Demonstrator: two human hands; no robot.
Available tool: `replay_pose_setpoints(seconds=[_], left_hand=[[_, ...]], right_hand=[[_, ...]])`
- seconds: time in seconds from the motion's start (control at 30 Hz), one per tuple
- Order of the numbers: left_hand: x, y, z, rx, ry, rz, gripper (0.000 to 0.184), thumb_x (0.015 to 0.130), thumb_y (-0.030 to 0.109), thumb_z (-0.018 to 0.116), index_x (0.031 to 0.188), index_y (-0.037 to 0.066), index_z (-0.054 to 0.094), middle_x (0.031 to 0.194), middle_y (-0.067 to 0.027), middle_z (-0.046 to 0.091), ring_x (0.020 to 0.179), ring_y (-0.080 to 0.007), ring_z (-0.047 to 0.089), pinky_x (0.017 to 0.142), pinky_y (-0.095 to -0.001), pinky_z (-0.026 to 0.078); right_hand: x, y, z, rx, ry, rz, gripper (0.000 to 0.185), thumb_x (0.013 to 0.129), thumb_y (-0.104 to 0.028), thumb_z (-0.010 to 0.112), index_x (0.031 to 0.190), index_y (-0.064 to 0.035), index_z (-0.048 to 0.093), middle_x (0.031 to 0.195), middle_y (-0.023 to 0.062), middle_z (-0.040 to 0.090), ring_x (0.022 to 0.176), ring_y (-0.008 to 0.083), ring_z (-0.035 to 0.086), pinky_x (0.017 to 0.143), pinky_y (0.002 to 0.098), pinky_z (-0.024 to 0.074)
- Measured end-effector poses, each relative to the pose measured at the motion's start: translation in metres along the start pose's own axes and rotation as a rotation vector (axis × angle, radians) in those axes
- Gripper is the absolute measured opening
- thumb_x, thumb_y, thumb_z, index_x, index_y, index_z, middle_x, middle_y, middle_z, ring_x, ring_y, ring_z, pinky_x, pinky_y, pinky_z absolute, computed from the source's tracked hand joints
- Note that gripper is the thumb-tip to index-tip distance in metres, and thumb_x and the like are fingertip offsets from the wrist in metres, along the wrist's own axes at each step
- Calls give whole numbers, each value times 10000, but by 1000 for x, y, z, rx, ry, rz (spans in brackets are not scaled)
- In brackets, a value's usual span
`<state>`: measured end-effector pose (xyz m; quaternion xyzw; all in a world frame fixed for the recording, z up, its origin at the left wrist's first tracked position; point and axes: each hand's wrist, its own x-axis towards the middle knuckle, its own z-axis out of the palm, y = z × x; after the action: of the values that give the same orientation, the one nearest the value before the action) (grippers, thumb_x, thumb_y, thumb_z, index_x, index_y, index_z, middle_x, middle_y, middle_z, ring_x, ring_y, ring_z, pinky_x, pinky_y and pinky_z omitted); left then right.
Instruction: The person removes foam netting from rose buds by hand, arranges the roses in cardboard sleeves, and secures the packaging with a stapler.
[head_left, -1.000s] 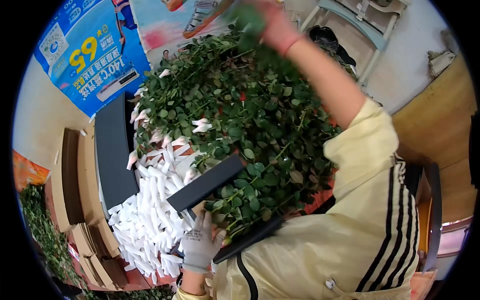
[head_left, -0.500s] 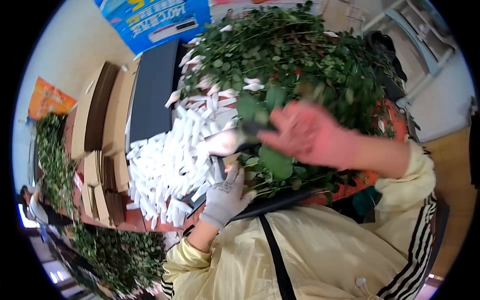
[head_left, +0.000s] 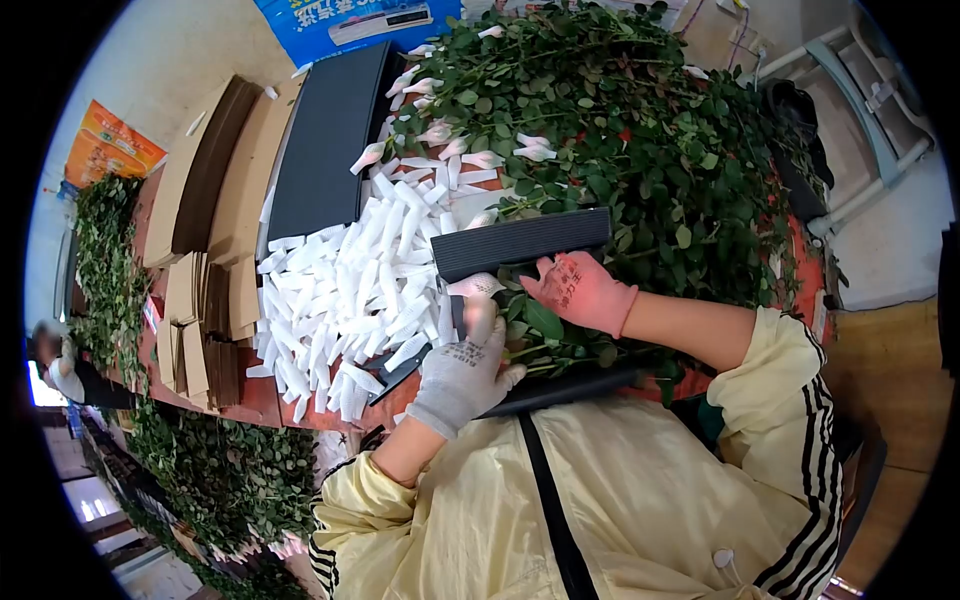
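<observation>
My left hand (head_left: 460,380), in a pale grey glove, has its thumb apart and fingers stretched up, their tips blurred. They reach the head of a rose in a white net sleeve (head_left: 476,286) and a small dark strip beside it. My right hand (head_left: 580,293), in a pink glove, has its fingers bent at the lower edge of a black corrugated board (head_left: 520,243). The board stands tilted above the rose, and some fingertips are hidden. Leafy stems lie under both hands, over a black sheet (head_left: 565,388) near my body.
White foam net sleeves (head_left: 350,285) are heaped left of my hands. Behind lie many leafy rose stems (head_left: 600,110), some heads netted. Folded cardboard (head_left: 195,170) and a black panel (head_left: 330,150) stand at the left. A chair (head_left: 860,110) is at the right; another person (head_left: 65,370) is far left.
My right hand has drawn back slightly right and is no longer smeared by motion. The black board now shows its ribbed face. My left hand stays near the rose head; the whole view has shifted.
</observation>
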<state>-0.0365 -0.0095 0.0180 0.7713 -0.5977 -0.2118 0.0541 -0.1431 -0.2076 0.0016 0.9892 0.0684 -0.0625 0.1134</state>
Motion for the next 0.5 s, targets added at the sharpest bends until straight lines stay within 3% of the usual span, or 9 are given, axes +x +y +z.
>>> replay_pose_setpoints(seconds=[0.03,0.07,0.13,0.23,0.27,0.33,0.4,0.47,0.5], left_hand=[[0,0,-1,-76,-49,-40,700,818,507,519,1314,23,422,1426,-130,314,1278,-541,213,991,-470,380],[-1,-1,0,-73,-49,-43,700,818,507,519,1314,23,422,1426,-130,314,1278,-541,213,991,-470,380],[-2,-4,6,107,86,54,710,804,456,553,1321,0,386,1430,-160,316,916,-305,629,730,-393,498],[-1,0,-3,144,25,30,703,801,470,552,1307,4,406,1419,-152,339,880,-301,635,703,-399,497],[-2,1,-2,143,24,26,703,801,470,552,1307,4,406,1419,-152,339,880,-301,635,703,-399,497],[-1,-1,-1,135,56,29,683,802,484,547,1292,22,431,1409,-143,358,864,-295,637,679,-408,495],[-1,-5,4,106,61,23,667,807,483,541,1286,30,441,1411,-139,356,872,-293,636,683,-409,494],[-3,-6,4,68,70,2,651,812,482,535,1280,37,451,1413,-136,355,879,-290,635,686,-410,494],[-3,-5,-1,14,58,1,623,816,479,530,1256,42,472,1388,-129,362,986,-323,581,806,-428,455]], right_hand=[[-2,-3,-3,1,2,0,431,789,-138,473,1219,-136,509,877,84,553,765,218,554,667,317,423],[-5,-9,-13,-63,-12,39,440,781,-136,479,1221,-123,505,883,85,561,762,209,558,659,318,421],[-8,-16,-36,-128,-20,60,450,774,-134,484,1223,-109,501,888,86,568,759,201,562,652,320,419],[-10,-22,-48,-267,464,-15,453,775,-132,479,1225,-78,500,887,99,566,758,192,573,611,322,424],[-5,-23,-45,-265,465,-19,453,775,-132,479,1225,-78,500,887,99,566,758,192,573,611,322,424],[13,-24,-45,137,-123,91,437,782,-146,478,1212,-74,505,932,118,574,783,204,592,611,331,435],[21,-20,-22,148,-120,99,406,784,-181,488,1179,-96,533,971,125,577,798,225,602,628,330,451],[23,-14,-3,217,20,133,379,775,-203,507,1143,-126,561,1001,122,583,813,241,602,653,342,464],[23,-14,12,216,53,141,376,767,-222,527,1133,-151,573,1060,121,577,859,258,592,707,360,466]])
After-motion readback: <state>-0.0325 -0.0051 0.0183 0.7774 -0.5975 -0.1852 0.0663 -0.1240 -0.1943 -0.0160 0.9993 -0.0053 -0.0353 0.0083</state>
